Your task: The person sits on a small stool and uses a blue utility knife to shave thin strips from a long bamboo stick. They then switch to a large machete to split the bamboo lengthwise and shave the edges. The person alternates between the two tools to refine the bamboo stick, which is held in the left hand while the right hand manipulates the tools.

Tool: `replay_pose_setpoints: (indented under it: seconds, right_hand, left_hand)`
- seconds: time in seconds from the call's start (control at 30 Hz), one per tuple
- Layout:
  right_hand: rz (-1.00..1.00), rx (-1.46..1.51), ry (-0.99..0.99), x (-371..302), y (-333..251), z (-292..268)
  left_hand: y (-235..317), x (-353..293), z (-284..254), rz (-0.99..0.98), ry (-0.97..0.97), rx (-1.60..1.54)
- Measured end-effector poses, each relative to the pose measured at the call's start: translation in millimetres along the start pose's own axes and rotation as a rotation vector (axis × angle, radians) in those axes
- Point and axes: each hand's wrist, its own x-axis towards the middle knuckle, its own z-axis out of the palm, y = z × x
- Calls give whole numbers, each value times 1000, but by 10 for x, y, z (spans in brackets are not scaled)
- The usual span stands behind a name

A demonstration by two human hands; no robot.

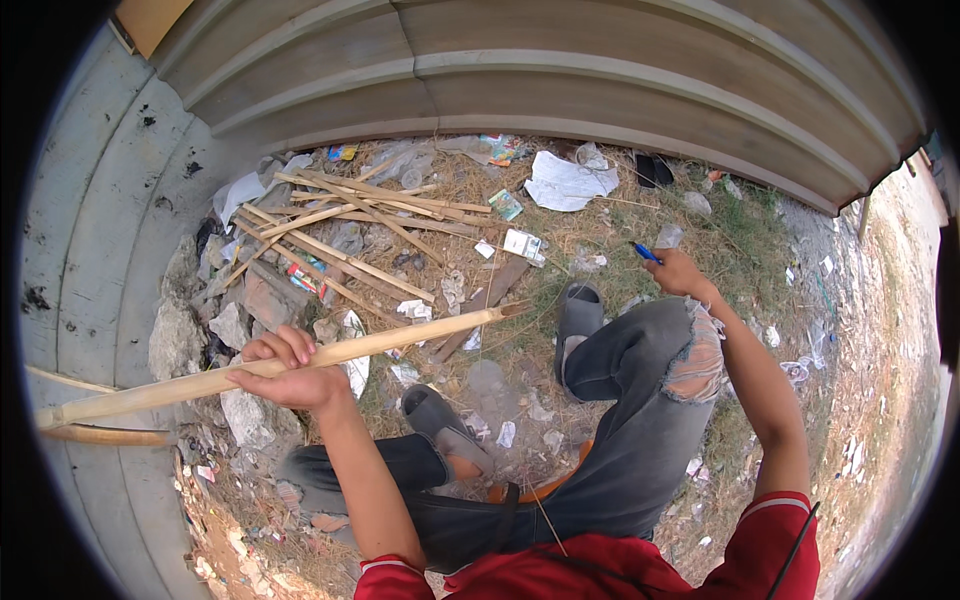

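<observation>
My left hand (290,370) is closed around a long, pale split bamboo pole (400,338), gripping it left of its middle. The pole slants across the view, its narrower end above my left foot and its thicker end at the far left. Out to the right, my right hand (682,275) is closed on a slim blue tool (646,253), well apart from the pole. Only the tool's blue end shows, so its kind cannot be made out. A loose pile of split bamboo strips (370,210) lies on the ground beyond my left hand.
A corrugated metal wall (560,70) stands ahead, with a grey panel (100,220) on the left. Rocks (178,325) lie beside the bamboo pile. Litter covers the dry grass, including a white sheet (570,182) and a small box (524,246). My grey sandals (578,315) rest on the ground.
</observation>
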Motion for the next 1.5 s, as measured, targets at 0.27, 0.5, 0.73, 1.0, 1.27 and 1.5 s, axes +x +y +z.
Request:
replay_pose_setpoints:
  seconds: [0.27,0.5,0.73,1.0,1.27,1.5]
  right_hand:
    - [555,-97,67,-1099,2040,1417]
    - [718,-88,383,-824,3154,1010]
    - [409,-27,490,240,2784,1040]
    - [551,-179,337,733,2600,959]
    - [318,-340,229,191,2018,1219]
    - [430,-414,76,-322,2351,909]
  left_hand:
    - [-1069,-155,-248,-8,-58,373]
    - [-1474,-191,-380,-74,-256,470]
    - [-1756,-349,-524,-4,-293,655]
    - [-1280,-202,-39,86,-308,629]
    - [-1343,-353,-457,141,-299,805]
    - [-1348,-282,-317,298,-401,728]
